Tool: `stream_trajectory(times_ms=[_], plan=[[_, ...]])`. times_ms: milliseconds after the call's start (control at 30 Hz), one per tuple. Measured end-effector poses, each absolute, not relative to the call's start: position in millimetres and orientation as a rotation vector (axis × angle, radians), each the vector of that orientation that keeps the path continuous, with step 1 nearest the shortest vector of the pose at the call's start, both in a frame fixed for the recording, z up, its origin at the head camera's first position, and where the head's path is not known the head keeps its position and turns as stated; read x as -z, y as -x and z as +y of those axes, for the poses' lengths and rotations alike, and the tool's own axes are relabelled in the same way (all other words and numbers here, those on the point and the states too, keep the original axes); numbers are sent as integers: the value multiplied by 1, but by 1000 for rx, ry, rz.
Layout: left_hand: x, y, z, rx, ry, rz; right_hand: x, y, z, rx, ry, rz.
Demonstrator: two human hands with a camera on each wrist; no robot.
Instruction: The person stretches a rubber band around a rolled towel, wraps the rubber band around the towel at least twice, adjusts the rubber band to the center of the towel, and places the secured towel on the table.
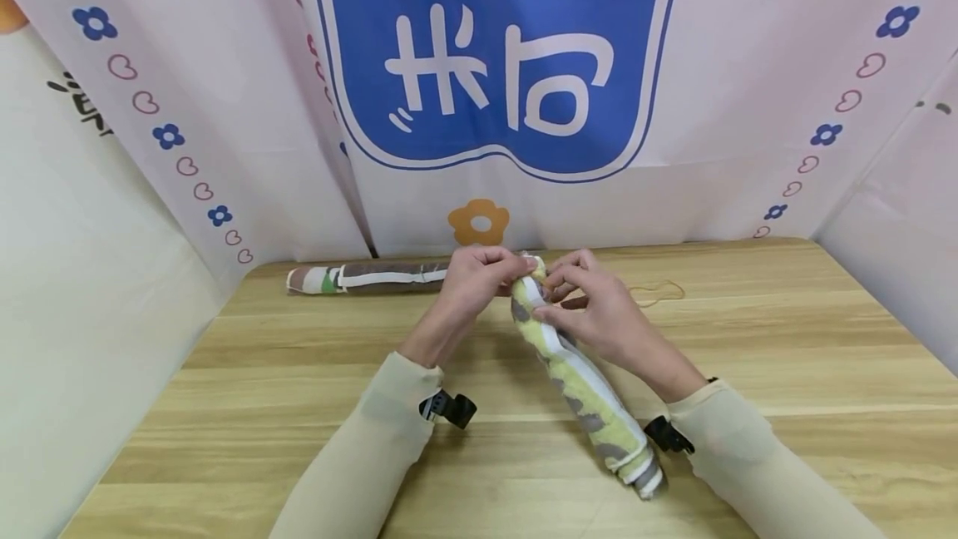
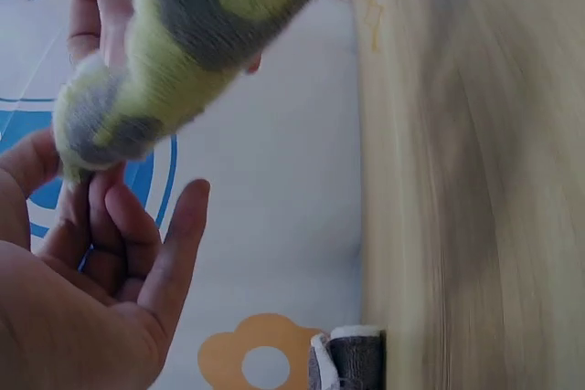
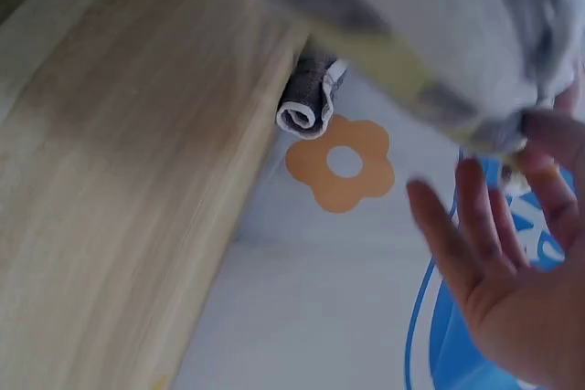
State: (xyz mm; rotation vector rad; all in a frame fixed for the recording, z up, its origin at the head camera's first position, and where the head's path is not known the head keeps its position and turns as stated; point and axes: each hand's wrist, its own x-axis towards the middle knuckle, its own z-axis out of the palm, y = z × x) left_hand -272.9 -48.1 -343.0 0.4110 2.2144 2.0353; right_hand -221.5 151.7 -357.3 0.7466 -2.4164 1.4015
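Note:
A rolled-up towel point(image 1: 580, 406), yellow-green with grey patches and a white edge strip, slants from the middle of the table toward its front right in the head view. At its far end, my left hand point(image 1: 479, 277) pinches the tip between thumb and fingers. My right hand point(image 1: 595, 314) holds the same end from the right, thumb and bent fingertips against the cloth just below the tip. In the left wrist view the towel's narrowed end point(image 2: 96, 125) sits at the left thumb and fingers. The right wrist view shows the cloth point(image 3: 439, 70) blurred above the right fingers.
A second rolled towel point(image 1: 382, 277), dark brown with a white strip, lies along the table's back edge at left. A thin yellow elastic band point(image 1: 659, 294) lies at the back right. Behind the wooden table point(image 1: 786, 373) hangs a printed cloth backdrop point(image 1: 718, 148).

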Motion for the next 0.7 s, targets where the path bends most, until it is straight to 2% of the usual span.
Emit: stream_trajectory(times_ms=[467, 700], plan=[[342, 273, -46, -2103, -185, 2164, 369, 218, 139, -786, -878, -2148], [338, 271, -47, -2193, -67, 2201, 373, 214, 135, -708, -784, -2210]])
